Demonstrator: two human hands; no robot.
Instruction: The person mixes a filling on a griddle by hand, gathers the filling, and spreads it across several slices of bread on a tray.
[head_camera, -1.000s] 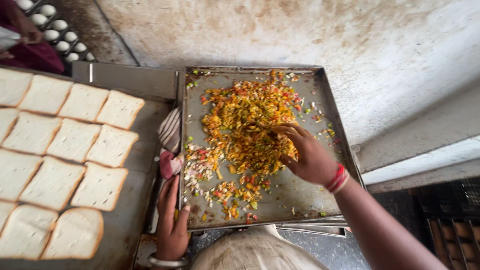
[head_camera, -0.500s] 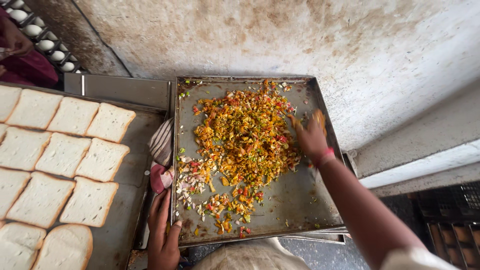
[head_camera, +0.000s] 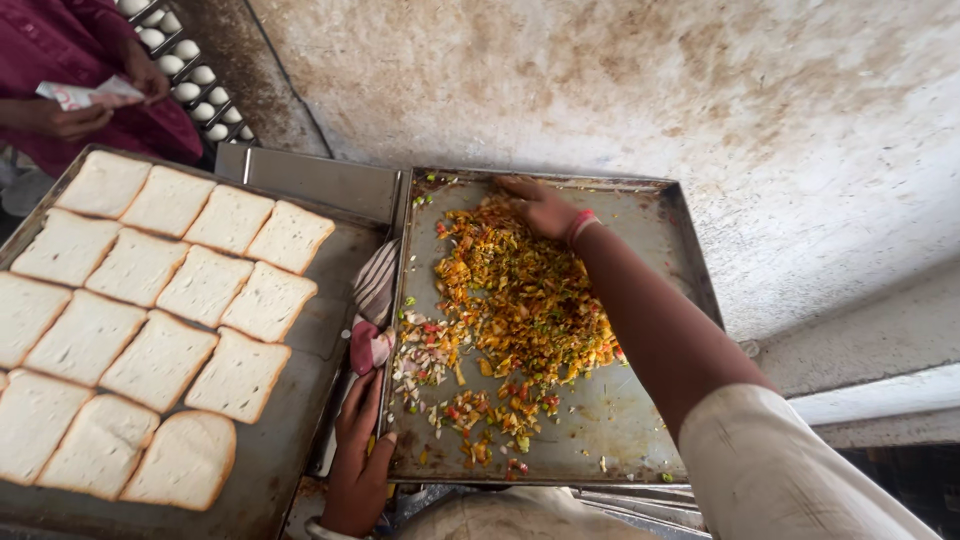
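A square metal tray (head_camera: 640, 440) holds a spread heap of chopped orange, green and red vegetables (head_camera: 520, 300). My right hand (head_camera: 538, 205) reaches to the tray's far side, fingers down in the top of the heap; a red band is on the wrist. My left hand (head_camera: 358, 450) grips the tray's near left rim, thumb on the edge. A striped cloth (head_camera: 374, 310) lies between this tray and the one to the left.
A larger tray (head_camera: 285, 440) on the left carries several slices of white bread (head_camera: 160, 300) in rows. Another person in a maroon top holds a paper at the upper left (head_camera: 85, 95). Racks of white eggs (head_camera: 195, 85) stand behind. A stained wall runs across the back.
My right hand has moved from the tray's right side across to its far middle, sweeping through the vegetables. The left hand stays on the rim. The view has shifted right.
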